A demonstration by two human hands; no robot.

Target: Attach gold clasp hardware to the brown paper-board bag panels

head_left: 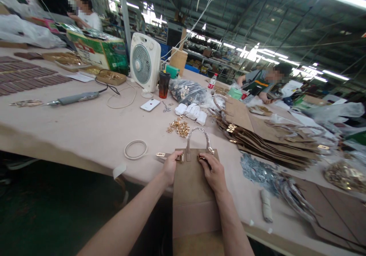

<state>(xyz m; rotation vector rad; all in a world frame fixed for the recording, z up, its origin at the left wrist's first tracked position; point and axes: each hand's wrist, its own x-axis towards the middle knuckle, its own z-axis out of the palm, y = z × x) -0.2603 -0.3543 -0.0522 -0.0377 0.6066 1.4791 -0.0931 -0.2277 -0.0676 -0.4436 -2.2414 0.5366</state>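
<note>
A flat brown bag panel [194,183] lies over the table's front edge and hangs down toward me. Its plastic-wrapped handle [198,131] arches up from the top edge. At the panel's upper left, my left hand [170,167] pinches a short brown strap [166,155] with gold-coloured metal fittings, its end sticking out leftward. My right hand [213,172] rests on the panel's upper right, thumb and fingers pinched below the handle's base; a small glint shows there, mostly hidden by the fingers. Beyond the handle lies a heap of small gold-coloured metal parts [179,127].
To the right are stacked bag panels [257,134], grey metal pieces [259,172] and a rolled bundle [266,205]. Leftward lie a tape ring [135,150], a phone [150,104] and a soldering-iron-like tool [76,99]. A fan [145,62] and a cup [164,85] stand behind. Co-workers sit farther off.
</note>
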